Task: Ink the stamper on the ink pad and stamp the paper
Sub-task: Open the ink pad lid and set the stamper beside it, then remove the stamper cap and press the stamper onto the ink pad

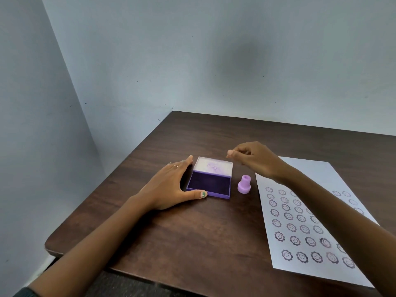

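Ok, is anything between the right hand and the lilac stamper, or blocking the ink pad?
Nothing visible. The right hand hovers above and behind the lilac plastic stamper, which stands alone on the dark wooden table. The purple ink pad lies open, steadied by the left hand.

A bare room corner, plain as a small office or study nook; which of the two could not be told.

A dark brown wood-grain worktop [192,232] with rounded corners stood pushed into the corner where two pale blue-grey painted walls [192,61] met. The walls were unadorned and flecked with small dark marks, and a white sheet of paper [300,232] printed with rows of purple smiley stamps lay on the worktop.
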Motion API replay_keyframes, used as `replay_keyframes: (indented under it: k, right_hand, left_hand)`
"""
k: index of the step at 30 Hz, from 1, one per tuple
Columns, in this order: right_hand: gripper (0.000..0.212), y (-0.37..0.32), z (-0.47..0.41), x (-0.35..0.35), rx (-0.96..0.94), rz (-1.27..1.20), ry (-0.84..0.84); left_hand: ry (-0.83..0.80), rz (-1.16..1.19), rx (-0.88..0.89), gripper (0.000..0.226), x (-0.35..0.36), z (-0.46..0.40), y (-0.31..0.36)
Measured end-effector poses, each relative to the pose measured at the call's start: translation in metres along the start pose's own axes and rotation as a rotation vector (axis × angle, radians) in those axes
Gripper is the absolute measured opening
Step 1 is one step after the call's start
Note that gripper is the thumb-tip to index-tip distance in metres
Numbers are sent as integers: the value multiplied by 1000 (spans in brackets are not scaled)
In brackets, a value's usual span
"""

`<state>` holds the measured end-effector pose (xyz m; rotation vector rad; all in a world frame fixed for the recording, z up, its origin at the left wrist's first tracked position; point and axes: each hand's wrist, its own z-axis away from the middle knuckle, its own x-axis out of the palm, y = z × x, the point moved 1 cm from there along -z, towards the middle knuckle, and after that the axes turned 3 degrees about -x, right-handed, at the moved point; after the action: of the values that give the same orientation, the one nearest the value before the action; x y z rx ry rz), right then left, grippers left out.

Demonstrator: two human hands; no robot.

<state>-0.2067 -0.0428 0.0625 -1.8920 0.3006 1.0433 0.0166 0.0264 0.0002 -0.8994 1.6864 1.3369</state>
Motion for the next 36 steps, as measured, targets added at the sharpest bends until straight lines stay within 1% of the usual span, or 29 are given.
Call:
replay_keyframes:
  k: [3, 7, 9, 12, 16, 19, 23, 26, 28, 30, 33, 36]
  right_hand:
    - [27, -1, 20, -4, -4, 6, -57]
    - [29, 9, 39, 0, -2, 69, -105]
    - [29, 16, 44, 3, -10, 76, -85]
    - [20, 22, 47, 4, 14, 37, -30]
    - [17, 29, 50, 1, 35, -59, 65]
    - [18, 32, 53, -3, 52, -212, 192]
    - [20, 37, 58, -10, 109, -466, 313]
    - [32, 42, 61, -16, 218, -706, 377]
    - [37, 43, 63, -21, 271, -946, 384]
    - [33, 44, 64, -23, 303, -1118, 372]
    - [26, 45, 62, -23, 309, -1195, 342]
    - [29, 45, 60, -22, 279, -1203, 332]
  left_hand:
    - [-5, -7, -10, 109, 0, 0, 0]
    - [-2, -10, -20, 109, 0, 0, -2]
    - [-1, -7, -27, 110, 1, 0, -2]
    - [30, 22, -35, 109, 1, 1, -2]
    - [164, 53, 41, 90, -3, 0, 6]
    - [197, 152, 119, 73, -3, -5, 27]
    - [208, 195, 239, 56, 0, -28, 71]
    - [224, 247, 283, 45, 3, -46, 100]
    - [258, 287, 298, 41, 8, -55, 115]
    - [318, 330, 292, 35, 14, -60, 125]
    - [398, 454, 270, 28, 25, -61, 129]
    - [412, 560, 237, 31, 28, -57, 127]
